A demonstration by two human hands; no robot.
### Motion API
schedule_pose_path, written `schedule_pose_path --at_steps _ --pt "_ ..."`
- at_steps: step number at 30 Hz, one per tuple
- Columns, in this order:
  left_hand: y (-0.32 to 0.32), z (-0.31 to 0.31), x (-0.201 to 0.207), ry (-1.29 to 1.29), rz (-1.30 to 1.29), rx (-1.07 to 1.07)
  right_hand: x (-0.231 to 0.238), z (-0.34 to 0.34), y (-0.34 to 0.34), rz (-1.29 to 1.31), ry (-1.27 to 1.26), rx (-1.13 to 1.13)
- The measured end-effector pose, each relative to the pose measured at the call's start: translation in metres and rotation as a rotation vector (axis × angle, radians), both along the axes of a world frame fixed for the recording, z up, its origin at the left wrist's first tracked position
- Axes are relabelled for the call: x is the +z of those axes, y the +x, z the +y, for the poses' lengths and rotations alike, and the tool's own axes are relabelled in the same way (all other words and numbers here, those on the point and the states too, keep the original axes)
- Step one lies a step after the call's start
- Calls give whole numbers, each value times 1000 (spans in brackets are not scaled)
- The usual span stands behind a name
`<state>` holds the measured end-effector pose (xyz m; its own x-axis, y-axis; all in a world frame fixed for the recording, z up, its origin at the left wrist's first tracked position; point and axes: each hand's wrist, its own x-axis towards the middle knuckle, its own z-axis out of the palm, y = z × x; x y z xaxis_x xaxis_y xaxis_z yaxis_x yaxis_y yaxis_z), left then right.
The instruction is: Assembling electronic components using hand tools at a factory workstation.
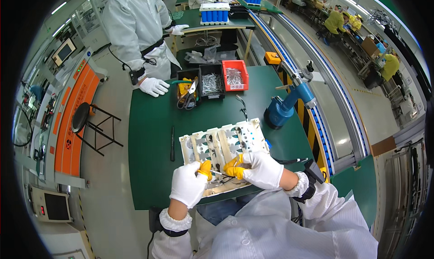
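Observation:
A white plastic battery-module frame (pixel 254 137) with beige strips, metal plates and dark wires lies on the green table in front of me. Both my hands wear white gloves with yellow fingertips and work over its near edge. My left hand (pixel 187 183) is closed in a pinch at the near left part. My right hand (pixel 258 169) pinches a little farther right. Between their fingertips runs a thin cable (pixel 218 172), light at the left and dark toward the right; its ends are hidden by the fingers.
Left of the frame lies a black pen-like tool (pixel 172 143). A blue pneumatic tool (pixel 281 110) stands at the right. Behind are scissors (pixel 187 98), a black bin (pixel 211 81) and a red bin (pixel 235 76) of small metal parts. A co-worker's gloved hand (pixel 154 86) rests at the table's far left.

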<state>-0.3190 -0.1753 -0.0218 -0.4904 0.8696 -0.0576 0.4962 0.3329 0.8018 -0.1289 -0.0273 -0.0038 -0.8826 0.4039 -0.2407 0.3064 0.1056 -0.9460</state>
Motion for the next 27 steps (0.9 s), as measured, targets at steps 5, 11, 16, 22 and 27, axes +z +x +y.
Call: schedule_pose_path --at_steps 5,11,16,22,27 --pt "-3 5 -5 -13 50 -15 -11 4 -20 61 406 146" --pt "-10 -6 -7 40 194 -163 -10 8 -29 -85 456 273" --pt "-23 -12 10 348 577 -339 -25 16 -23 83 413 267" --pt "-32 -1 27 390 788 -613 -31 13 -20 271 521 292" --pt "-21 -7 -6 348 209 -428 -17 -2 -18 193 883 209"
